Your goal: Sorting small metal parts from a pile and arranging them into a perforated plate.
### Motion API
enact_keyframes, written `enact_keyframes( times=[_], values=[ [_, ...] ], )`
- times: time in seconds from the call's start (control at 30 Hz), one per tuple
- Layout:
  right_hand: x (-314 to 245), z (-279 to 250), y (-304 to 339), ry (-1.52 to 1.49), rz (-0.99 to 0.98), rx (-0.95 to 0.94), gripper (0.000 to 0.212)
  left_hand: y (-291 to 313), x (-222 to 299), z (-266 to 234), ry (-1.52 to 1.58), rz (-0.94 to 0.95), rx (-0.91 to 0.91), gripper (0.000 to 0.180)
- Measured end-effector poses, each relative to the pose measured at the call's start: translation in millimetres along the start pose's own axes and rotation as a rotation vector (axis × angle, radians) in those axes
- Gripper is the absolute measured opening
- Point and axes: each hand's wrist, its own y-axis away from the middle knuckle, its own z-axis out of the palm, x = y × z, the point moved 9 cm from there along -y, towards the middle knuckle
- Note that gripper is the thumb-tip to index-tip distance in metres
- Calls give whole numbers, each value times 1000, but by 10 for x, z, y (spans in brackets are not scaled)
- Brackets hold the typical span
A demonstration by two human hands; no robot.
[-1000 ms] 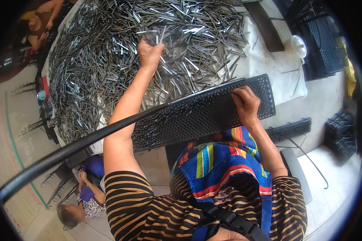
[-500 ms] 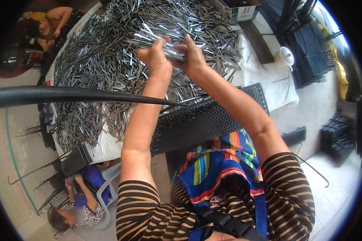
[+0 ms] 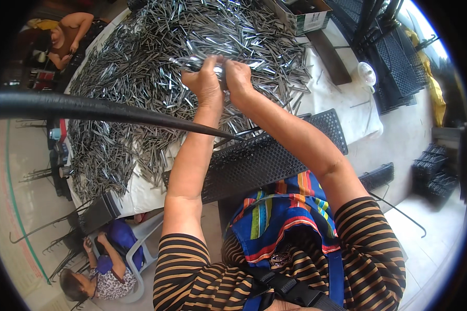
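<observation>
A wide heap of thin, shiny grey metal strips (image 3: 140,67) covers much of the white-covered table. Over its middle, my two hands are close together around a bunch of these metal strips (image 3: 193,63). My left hand (image 3: 205,78) has its fingers curled, with strips poking out on its left side. Beside it, my right hand (image 3: 237,76) is closed against the same bunch, its fingertips meeting the left ones. The inner fingers and part of the bunch are hidden by the backs of my hands.
A black perforated rack (image 3: 264,160) lies along the table's near edge. A black rod (image 3: 88,110) crosses from the left. At the far right are an open box (image 3: 312,22), a dark flat bar (image 3: 329,57) and a white round object (image 3: 367,75). Two people sit at left.
My hands have come closer together and closed around the strips, which were spread more loosely between them. The right hand has moved left and slightly down.
</observation>
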Motion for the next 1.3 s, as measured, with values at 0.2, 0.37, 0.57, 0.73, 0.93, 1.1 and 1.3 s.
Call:
enact_keyframes(
  times=[0.2,0.37,0.57,0.73,0.93,1.1,1.3],
  values=[
    [203,137,-93,-230,70,-62,37,-88,-86,-182,-78,121,140,18],
    [298,146,-127,-430,90,-116,39,56,-250,78,-132,17,-152,43],
    [425,-65,-530,-354,-48,-60,41,131,-269,344,-228,-2,-227,40],
    [405,26,-361,52,67,-35,40,22,-269,-112,7,-152,160,20],
    [506,142,-297,-523,377,-92,34,-28,-404,-151,22,-181,145,19],
    [457,45,-422,-596,285,-48,39,155,-533,132,-4,-229,-85,34],
    [450,-9,-419,-186,112,-86,41,137,-842,-66,45,-425,-11,28]
  ],
)
